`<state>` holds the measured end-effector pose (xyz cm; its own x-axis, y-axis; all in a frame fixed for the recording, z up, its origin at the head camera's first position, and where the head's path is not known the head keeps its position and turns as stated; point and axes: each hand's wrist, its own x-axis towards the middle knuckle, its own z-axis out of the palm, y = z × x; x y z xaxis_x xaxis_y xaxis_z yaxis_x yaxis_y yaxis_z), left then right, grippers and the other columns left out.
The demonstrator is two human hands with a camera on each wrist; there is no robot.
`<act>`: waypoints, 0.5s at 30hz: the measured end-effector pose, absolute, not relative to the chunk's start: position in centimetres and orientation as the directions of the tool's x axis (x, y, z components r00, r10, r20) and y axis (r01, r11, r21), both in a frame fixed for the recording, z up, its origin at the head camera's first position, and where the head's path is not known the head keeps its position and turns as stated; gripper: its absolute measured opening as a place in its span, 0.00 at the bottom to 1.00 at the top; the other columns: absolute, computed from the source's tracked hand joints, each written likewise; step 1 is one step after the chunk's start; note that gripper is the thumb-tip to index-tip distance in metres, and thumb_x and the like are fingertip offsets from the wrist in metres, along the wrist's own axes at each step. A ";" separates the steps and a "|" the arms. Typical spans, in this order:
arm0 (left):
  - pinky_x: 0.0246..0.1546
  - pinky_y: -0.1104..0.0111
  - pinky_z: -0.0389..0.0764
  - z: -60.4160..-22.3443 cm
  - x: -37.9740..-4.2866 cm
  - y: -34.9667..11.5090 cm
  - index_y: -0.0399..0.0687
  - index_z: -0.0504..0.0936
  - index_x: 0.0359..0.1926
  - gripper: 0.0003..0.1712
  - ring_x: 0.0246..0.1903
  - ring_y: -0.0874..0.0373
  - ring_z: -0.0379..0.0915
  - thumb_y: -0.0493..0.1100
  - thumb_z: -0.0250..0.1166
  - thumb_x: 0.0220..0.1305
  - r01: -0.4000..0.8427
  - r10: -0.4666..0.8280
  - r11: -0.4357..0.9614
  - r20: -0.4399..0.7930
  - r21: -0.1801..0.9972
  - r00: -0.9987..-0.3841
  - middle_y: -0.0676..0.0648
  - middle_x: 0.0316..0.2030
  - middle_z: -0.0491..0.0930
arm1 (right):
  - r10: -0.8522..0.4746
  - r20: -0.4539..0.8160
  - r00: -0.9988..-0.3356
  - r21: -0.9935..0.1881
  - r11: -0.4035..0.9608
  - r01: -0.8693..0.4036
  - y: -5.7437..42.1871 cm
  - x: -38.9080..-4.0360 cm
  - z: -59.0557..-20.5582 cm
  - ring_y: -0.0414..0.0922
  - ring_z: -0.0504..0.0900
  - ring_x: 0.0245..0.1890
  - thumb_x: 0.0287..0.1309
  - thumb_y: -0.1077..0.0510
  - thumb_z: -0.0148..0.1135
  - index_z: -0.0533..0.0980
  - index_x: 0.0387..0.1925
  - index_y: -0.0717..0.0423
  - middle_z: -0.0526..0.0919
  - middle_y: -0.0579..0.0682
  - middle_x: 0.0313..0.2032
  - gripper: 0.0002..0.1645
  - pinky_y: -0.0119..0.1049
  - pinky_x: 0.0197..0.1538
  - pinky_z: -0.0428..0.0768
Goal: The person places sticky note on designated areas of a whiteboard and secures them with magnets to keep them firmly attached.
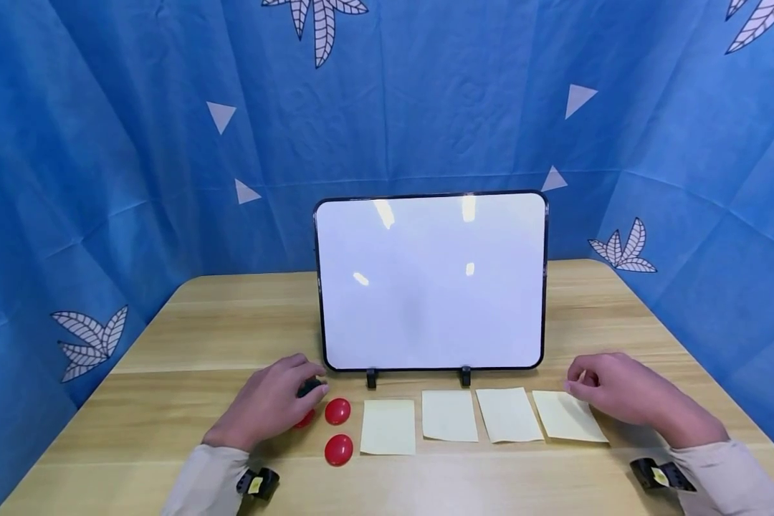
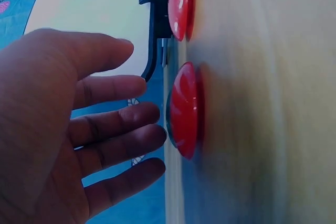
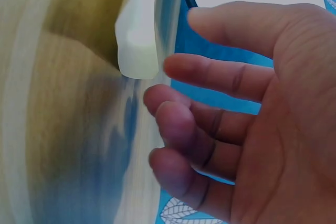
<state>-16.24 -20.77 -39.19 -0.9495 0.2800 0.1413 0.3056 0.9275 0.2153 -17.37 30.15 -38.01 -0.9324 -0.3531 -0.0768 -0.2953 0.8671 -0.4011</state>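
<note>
My left hand hovers at the left of the table, its fingers extended and thumb apart in the left wrist view. Below it lies a red round disc, partly hidden, and a dark rounded thing shows between thumb and forefinger. Two more glossy red discs sit just right of that hand. My right hand is by the rightmost pale yellow sticky note, fingers loosely bent with nothing in them. In the right wrist view the note's edge curls up near the forefinger tip.
A black-framed whiteboard stands upright at the back on small black feet. Several sticky notes lie in a row before it on the wooden table. Blue curtains surround the table's back and sides.
</note>
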 end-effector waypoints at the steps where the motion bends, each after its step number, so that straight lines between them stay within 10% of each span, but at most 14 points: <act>1: 0.46 0.59 0.81 -39.2 -16.3 -20.7 0.60 0.88 0.45 0.14 0.40 0.61 0.73 0.55 0.73 0.60 0.305 0.280 0.926 0.135 0.224 -0.950 0.56 0.41 0.79 | -0.355 -0.083 -0.931 -0.404 0.866 -0.295 30.2 -17.3 -38.1 0.39 0.74 0.28 0.63 0.50 0.67 0.82 0.36 0.48 0.79 0.39 0.28 0.07 0.38 0.33 0.76; 15: 0.52 0.57 0.74 -39.4 -15.7 -20.2 0.63 0.88 0.46 0.22 0.45 0.62 0.69 0.61 0.77 0.51 0.397 0.379 0.887 0.119 0.236 -0.917 0.61 0.43 0.75 | -0.387 -0.095 -0.917 -0.435 0.845 -0.311 30.5 -17.4 -38.9 0.39 0.70 0.28 0.55 0.56 0.73 0.81 0.36 0.51 0.74 0.41 0.26 0.09 0.35 0.33 0.71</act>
